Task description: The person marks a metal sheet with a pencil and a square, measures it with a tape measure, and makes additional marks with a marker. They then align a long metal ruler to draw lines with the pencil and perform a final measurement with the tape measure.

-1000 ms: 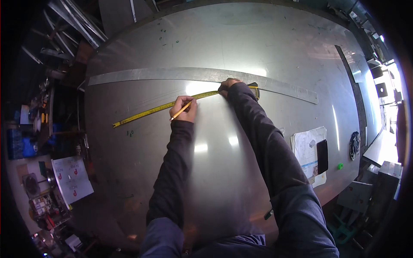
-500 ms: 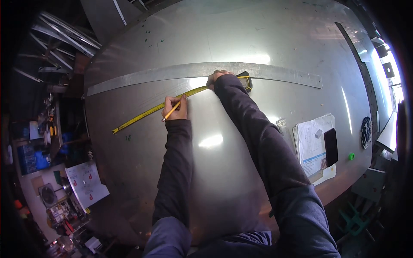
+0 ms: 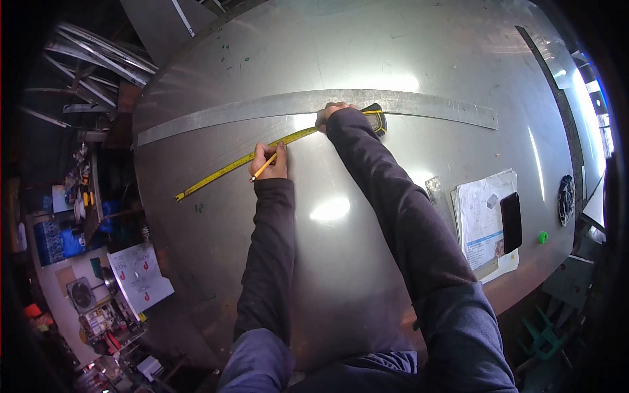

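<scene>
My left hand (image 3: 270, 157) is closed around a yellow pencil (image 3: 263, 168), its fingertips at the edge of the yellow tape blade. That blade belongs to a tape measure (image 3: 219, 175) and runs slanting across the metal sheet (image 3: 354, 262), its hooked end far to the left. Closed over the blade's other end, my right hand (image 3: 336, 112) sits just left of the black-and-yellow case. Its fingers are partly hidden by the hand and sleeve. A long metal straightedge (image 3: 229, 114) lies beyond both hands, with my right fingers against or over its near edge.
Papers (image 3: 481, 216) with a black phone (image 3: 511, 223) on them lie at the right. Near them are a green ring-like item (image 3: 543, 238) and a dark bundle (image 3: 566, 200). Metal profiles (image 3: 98, 52) are stacked at far left, above a cluttered bench (image 3: 98, 321).
The whole view has shifted slightly, with the sheet's contents appearing a little further right. Both hands keep their places on the tape measure, and the pencil stays in my left hand.
</scene>
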`<state>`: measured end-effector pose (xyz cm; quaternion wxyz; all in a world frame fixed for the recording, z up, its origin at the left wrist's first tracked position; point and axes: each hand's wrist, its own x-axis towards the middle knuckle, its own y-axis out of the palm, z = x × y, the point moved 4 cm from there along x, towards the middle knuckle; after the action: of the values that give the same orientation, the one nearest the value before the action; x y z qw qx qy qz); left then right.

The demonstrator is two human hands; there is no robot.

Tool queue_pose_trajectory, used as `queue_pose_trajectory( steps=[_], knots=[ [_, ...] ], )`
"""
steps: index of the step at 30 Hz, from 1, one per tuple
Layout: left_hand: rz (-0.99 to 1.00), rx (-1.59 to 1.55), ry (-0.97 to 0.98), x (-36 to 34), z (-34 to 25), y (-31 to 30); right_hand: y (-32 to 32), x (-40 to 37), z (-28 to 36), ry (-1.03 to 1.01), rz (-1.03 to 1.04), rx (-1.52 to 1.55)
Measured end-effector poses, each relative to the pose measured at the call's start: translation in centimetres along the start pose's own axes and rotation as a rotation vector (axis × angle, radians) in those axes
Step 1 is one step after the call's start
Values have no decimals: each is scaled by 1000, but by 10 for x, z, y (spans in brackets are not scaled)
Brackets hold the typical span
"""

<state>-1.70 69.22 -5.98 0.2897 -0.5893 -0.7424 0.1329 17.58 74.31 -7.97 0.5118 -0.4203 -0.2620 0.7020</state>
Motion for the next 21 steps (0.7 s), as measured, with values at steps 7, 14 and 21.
queue_pose_trajectory(
  steps=[7,14,21],
  knots=[
    [19,-8,44,4,13,3,-4,-1,4,28,32,-13],
    [178,-16,-14,16,29,3,-12,-7,10,51,135,-59],
    [128,-44,-24,11,19,1,-11,-7,9,72,177,-56]
  ],
)
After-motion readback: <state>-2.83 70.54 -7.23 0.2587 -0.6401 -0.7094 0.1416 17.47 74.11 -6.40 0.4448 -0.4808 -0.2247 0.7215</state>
